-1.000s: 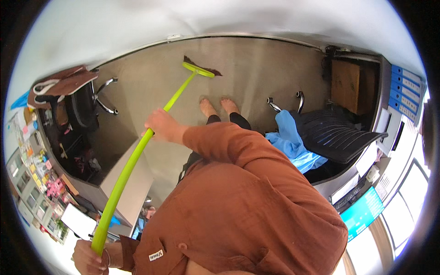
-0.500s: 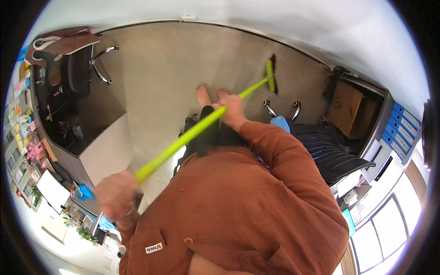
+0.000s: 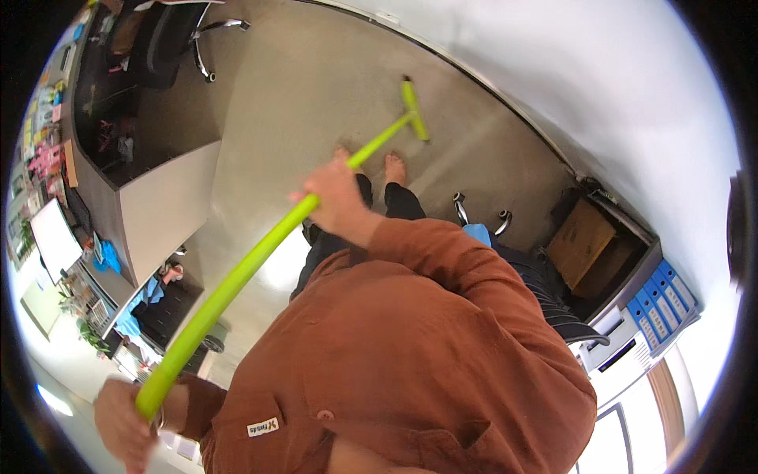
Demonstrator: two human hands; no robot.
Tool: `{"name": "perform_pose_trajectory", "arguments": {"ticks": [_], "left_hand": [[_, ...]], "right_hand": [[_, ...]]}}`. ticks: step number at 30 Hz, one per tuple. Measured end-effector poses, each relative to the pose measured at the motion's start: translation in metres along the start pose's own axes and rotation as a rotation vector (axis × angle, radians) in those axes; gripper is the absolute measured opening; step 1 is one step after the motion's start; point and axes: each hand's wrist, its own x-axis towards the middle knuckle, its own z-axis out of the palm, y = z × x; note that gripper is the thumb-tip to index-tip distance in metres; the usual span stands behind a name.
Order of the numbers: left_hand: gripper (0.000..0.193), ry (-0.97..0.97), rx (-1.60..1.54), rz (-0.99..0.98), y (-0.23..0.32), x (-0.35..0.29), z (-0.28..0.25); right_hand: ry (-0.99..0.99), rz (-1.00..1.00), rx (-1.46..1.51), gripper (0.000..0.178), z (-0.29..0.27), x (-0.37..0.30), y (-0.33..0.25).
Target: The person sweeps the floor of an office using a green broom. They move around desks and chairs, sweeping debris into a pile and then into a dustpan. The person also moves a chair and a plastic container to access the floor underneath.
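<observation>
A lime-green broom (image 3: 229,284) slants across in front of me, its handle running from lower left up toward the far floor. My left hand (image 3: 122,423) is closed round the handle's upper end at the lower left. Farther down the handle my right hand (image 3: 338,199) grips it, just above my feet. The broom head (image 3: 414,110) rests on the grey-brown floor (image 3: 316,87) beyond my bare feet (image 3: 395,168). Dark bristles show only at its far tip; the rest are hidden under or behind the head.
A desk with a pale side panel (image 3: 166,201) stands at left, a wheeled black chair (image 3: 154,47) beyond it. On my right are another black chair (image 3: 545,296), a shelf holding a cardboard box (image 3: 580,241), and blue binders (image 3: 659,304). A white wall (image 3: 568,87) bounds the far right.
The broom head has swung leftward across the floor. Both hands have moved left with the handle, the left one also lower. My view has turned, and my feet stand farther apart.
</observation>
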Motion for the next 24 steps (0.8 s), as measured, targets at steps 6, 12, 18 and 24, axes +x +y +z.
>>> {"name": "perform_pose_trajectory", "arguments": {"ticks": [6, 12, 18, 24], "left_hand": [[0.054, 0.330, 0.059, -0.311, -0.075, -0.081, -0.028], [0.048, 0.387, 0.202, -0.305, 0.027, -0.098, -0.096], [0.039, 0.336, 0.329, -0.142, 0.113, -0.110, -0.120], [0.041, 0.351, 0.227, 0.060, 0.159, -0.155, -0.131]], "right_hand": [[-0.186, 0.194, -0.368, 0.030, 0.014, -0.032, 0.092], [-0.337, 0.003, -0.079, 0.019, 0.143, -0.012, 0.025], [-0.507, -0.069, 0.259, 0.029, 0.254, 0.011, -0.071], [-0.540, -0.251, 0.349, 0.029, 0.249, 0.033, -0.114]]}}
